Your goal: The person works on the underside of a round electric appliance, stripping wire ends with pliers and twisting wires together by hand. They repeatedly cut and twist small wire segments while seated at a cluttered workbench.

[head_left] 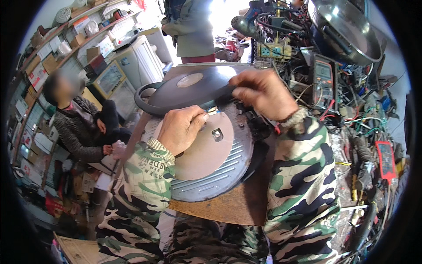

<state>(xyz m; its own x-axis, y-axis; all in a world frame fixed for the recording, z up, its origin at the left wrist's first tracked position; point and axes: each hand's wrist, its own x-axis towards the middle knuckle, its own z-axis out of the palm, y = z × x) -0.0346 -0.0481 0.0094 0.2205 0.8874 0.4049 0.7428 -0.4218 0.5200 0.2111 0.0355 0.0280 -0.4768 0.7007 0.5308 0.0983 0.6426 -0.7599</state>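
A round metal base (206, 189) with ridges lies on a wooden table. On it rests a thin beige disc (206, 154) with a small square cutout. My left hand (182, 130) is above the disc's left side, thumb and fingers pressed together. Beside its thumb tip is a small piece with white, yellow and blue parts (213, 111); whether the fingers grip it is unclear. Behind lies a dark round lid-like shell (176, 90) with a loop handle and a pale oval patch. My right hand (266, 94) is at its right edge, fingers curled, slightly blurred; what they hold is hidden.
A person sits (81, 123) at left and another stands (191, 35) beyond the table. To the right are a multimeter (323, 79), tangled wires, tools, a metal pan (351, 31) and a red-framed piece (385, 160). Shelves of boxes (66, 53) line the left wall.
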